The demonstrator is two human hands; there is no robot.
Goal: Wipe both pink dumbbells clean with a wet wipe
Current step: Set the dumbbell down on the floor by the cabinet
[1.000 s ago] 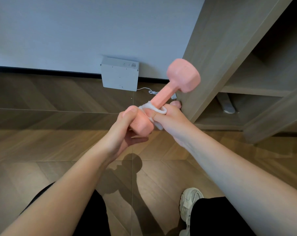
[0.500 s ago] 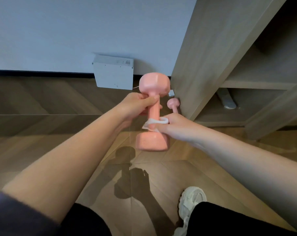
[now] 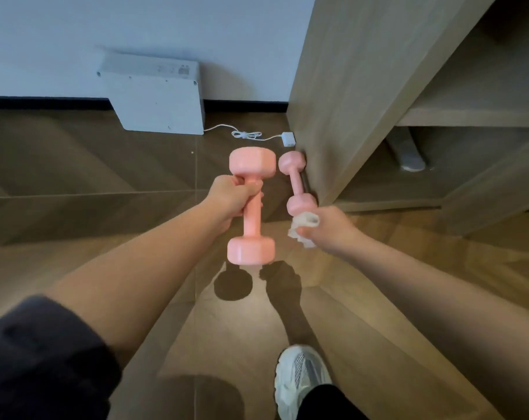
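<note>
L hand grips smooth dumbbell; R hand pinches blurry, seemingly crumpled wipe.

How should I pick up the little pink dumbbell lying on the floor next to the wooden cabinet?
Grab the pink dumbbell on the floor by its thin middle bar, probably from above and the left: the fat ends are bulkier to hold, and the wooden cabinet stands close on its right side.

No readable text, white box markings too blurred
</note>
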